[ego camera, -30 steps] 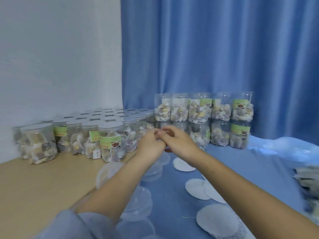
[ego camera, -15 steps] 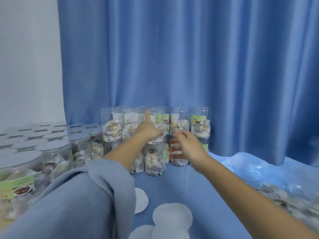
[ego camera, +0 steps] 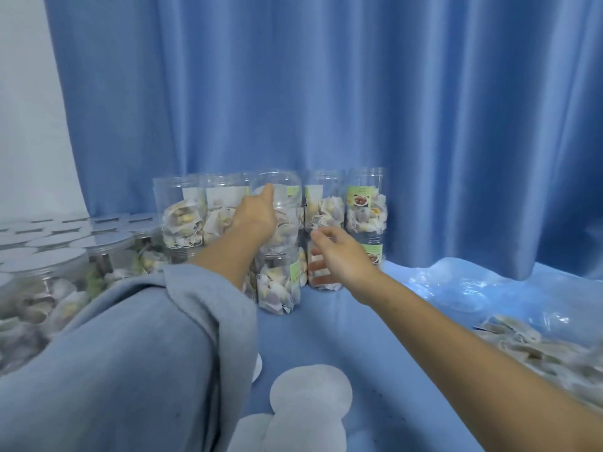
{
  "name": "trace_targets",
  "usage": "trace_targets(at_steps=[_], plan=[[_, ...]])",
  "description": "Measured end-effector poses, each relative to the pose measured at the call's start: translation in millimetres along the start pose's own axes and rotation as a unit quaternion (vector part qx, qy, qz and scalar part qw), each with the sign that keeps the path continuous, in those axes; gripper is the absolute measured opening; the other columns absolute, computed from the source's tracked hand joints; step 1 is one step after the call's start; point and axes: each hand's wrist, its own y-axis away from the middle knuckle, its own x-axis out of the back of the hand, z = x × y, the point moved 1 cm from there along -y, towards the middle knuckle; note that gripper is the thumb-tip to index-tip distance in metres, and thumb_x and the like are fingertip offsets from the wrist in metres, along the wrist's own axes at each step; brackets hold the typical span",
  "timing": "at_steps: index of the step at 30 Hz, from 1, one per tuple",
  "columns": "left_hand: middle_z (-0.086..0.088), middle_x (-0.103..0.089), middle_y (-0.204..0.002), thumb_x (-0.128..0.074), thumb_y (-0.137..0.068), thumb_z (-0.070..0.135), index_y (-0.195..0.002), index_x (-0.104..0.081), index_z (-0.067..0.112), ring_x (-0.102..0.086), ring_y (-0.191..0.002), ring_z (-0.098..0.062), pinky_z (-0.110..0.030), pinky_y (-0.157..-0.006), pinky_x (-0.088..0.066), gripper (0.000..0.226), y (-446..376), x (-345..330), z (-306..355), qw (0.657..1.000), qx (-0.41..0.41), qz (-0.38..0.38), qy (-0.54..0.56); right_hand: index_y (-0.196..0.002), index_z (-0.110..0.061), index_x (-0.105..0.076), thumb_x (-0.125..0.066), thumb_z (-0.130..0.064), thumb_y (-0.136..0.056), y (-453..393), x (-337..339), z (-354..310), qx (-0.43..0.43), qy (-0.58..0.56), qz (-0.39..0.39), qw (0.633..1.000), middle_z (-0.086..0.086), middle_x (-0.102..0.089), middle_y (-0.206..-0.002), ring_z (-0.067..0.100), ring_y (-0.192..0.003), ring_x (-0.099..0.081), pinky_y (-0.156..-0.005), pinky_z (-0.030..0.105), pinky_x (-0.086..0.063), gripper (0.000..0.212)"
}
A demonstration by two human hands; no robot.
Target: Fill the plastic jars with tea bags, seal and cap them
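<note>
Clear plastic jars (ego camera: 366, 203) holding tea bags stand stacked two high against the blue curtain. My left hand (ego camera: 256, 216) reaches to the top row and grips one jar (ego camera: 280, 194), which leans toward me with its open mouth showing; my index finger lies up along its side. My right hand (ego camera: 339, 259) hovers with fingers spread in front of a lower-row jar (ego camera: 321, 282); I cannot tell whether it touches it. Another filled jar (ego camera: 277, 285) stands in front under my left wrist.
Several sealed jars with flat silver tops (ego camera: 49, 256) crowd the left side. White round seal discs (ego camera: 310, 393) lie on the blue cloth near me. A heap of loose tea bags (ego camera: 538, 350) and a crumpled clear plastic bag (ego camera: 473, 288) are at the right.
My hands parted and reached out to the stacked jars as my head turned right. My left hand has since tipped a top-row jar toward me; my right hand stays low.
</note>
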Motion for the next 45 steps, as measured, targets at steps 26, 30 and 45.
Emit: trace_targets(at_steps=[26,30,45], plan=[[0.002,-0.048,-0.059,-0.065,-0.086,0.020,-0.096,-0.038,0.029,-0.045,-0.052,-0.013,-0.026,-0.048,-0.035,0.030,275,50,39,0.959,-0.110,-0.043,0.259,-0.118,-0.022,-0.041,-0.075,-0.038,-0.076,205,44,-4,0.178,0.332,0.078,0.923,0.010,-0.056,-0.103,0.026,-0.086,-0.051,-0.065,0.030,-0.032,0.057],[0.000,-0.045,-0.059,-0.062,-0.088,0.020,-0.100,-0.038,0.025,-0.043,-0.054,-0.012,-0.026,-0.047,-0.029,0.027,306,24,47,0.955,-0.082,-0.062,0.276,-0.116,-0.018,-0.040,-0.074,-0.032,-0.077,228,48,23,0.155,0.335,0.058,0.928,0.010,-0.053,-0.101,0.025,-0.082,-0.048,-0.063,0.030,-0.030,0.054],[-0.007,-0.058,-0.120,-0.049,-0.094,0.010,-0.146,-0.006,0.045,-0.060,-0.099,-0.030,-0.032,-0.071,-0.043,0.076,361,-23,55,0.927,0.023,-0.025,0.373,-0.122,-0.022,-0.053,-0.068,-0.026,-0.083,256,77,52,0.053,0.374,-0.018,0.926,0.002,-0.060,-0.114,0.017,-0.093,-0.061,-0.079,0.024,-0.044,0.042]])
